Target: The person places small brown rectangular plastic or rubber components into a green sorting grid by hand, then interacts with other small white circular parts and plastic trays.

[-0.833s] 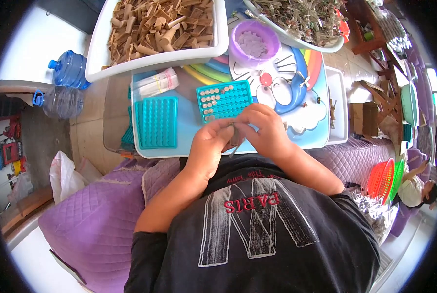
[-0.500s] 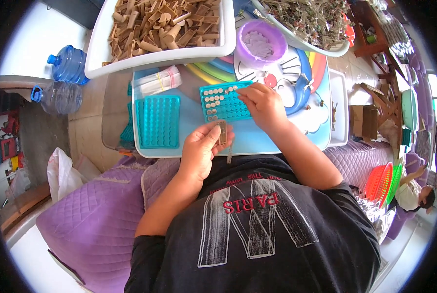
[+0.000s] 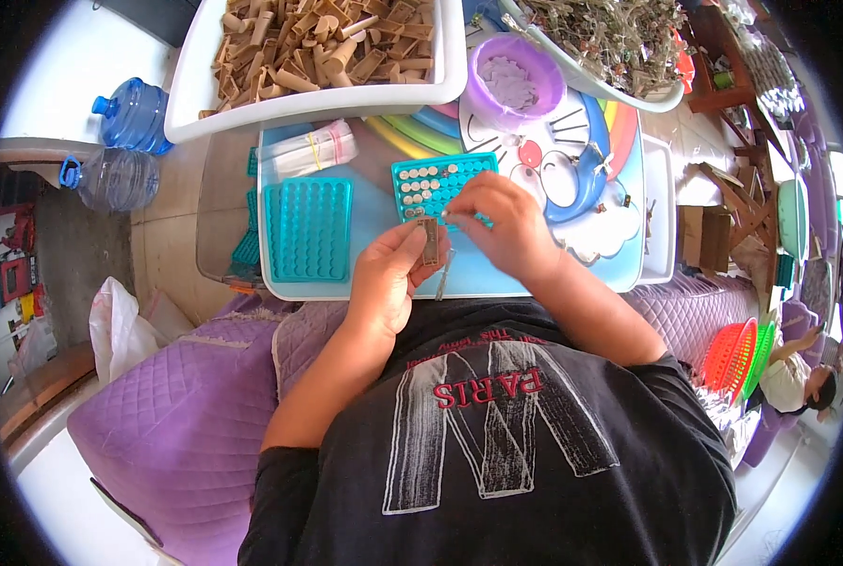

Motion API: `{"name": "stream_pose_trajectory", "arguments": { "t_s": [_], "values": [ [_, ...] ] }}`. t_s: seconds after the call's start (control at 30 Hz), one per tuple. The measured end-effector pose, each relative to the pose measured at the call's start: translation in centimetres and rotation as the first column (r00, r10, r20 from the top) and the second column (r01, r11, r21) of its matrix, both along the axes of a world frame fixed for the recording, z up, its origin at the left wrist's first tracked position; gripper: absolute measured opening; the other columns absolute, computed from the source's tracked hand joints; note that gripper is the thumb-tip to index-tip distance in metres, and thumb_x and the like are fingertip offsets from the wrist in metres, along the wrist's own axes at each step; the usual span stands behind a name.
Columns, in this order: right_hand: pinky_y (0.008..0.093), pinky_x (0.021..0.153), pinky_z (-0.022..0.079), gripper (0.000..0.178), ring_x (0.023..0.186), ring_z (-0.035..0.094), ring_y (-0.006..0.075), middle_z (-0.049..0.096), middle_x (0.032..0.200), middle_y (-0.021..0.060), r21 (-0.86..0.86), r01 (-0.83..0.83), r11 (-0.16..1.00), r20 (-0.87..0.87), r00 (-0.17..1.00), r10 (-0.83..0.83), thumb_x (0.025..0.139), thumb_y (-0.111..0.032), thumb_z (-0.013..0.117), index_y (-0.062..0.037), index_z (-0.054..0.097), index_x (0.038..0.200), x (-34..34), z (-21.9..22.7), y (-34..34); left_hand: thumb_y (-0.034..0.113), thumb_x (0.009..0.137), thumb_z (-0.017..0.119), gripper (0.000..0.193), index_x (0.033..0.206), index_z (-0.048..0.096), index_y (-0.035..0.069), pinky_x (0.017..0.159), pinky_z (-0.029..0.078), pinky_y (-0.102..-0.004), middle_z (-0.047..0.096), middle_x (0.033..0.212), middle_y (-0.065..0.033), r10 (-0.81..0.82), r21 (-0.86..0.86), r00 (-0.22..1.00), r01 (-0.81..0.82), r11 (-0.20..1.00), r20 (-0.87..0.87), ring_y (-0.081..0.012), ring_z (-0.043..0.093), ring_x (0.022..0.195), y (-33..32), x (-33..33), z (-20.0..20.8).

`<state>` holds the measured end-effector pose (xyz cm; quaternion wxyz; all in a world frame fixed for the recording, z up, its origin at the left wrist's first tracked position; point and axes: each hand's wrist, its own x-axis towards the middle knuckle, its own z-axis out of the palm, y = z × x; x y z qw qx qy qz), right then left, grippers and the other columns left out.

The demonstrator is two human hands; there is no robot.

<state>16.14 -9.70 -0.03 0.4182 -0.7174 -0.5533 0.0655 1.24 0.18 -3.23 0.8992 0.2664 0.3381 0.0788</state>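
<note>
My left hand (image 3: 388,269) is closed on a small brown rectangular holder (image 3: 430,241), kept upright between thumb and fingers. A thin strip (image 3: 446,274) dangles beside it, over the table's near edge. Close by, my right hand (image 3: 502,226) pinches a small silvery disc (image 3: 447,216), just right of the holder's top end; I cannot tell whether they touch. Behind both hands lies a turquoise tray (image 3: 483,162) with round pockets. Rows of silvery discs (image 3: 423,185), resembling button cells, fill its left part. My right hand hides its lower right corner.
To the left lie a second turquoise tray (image 3: 308,231) and a bundle of clear plastic sleeves (image 3: 313,149). At the back stand a white bin (image 3: 318,106) of brown pieces, a purple bowl (image 3: 516,115) with pale bits and a tub (image 3: 662,99) of tangled wired parts.
My right hand has moved from above the tray toward me and left, bringing a disc to the holder. My left hand keeps hold of the holder in nearly the same place.
</note>
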Motion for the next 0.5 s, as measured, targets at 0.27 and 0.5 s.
{"name": "stream_pose_trajectory", "arguments": {
  "t_s": [0.27, 0.5],
  "values": [
    [0.0337, 0.063, 0.048, 0.012, 0.071, 0.058, 0.0244, 0.058, 0.078, 0.0062, -0.049, -0.067, 0.997, 0.175, 0.982, 0.074, 0.068, -0.004, 0.066, -0.0051, 0.064, 0.079, -1.5, 0.0, -0.8, 0.016, 0.089, 0.057, 0.026, 0.11, 0.058, 0.001, 0.077, 0.052, -0.0273, 0.063, 0.096, -0.0062, -0.017, 0.069, 1.0, 0.017, 0.997, 0.011, -0.0123, 0.062, 0.084, -0.4, 0.2, 0.0],
    [0.0364, 0.064, 0.049, 0.013, 0.075, 0.059, 0.0258, 0.058, 0.081, 0.0066, -0.075, 0.089, 0.993, 0.12, 0.99, -0.08, 0.073, -0.013, 0.064, -0.0086, 0.065, 0.085, 1.0, -1.8, -0.4, 0.015, 0.088, 0.057, 0.025, 0.109, 0.058, 0.0, 0.076, 0.052, -0.0284, 0.063, 0.098, -0.0083, 0.005, 0.076, 1.0, -0.004, 0.997, -0.014, -0.0161, 0.062, 0.087, -0.5, 0.4, 0.0]
  ]
}}
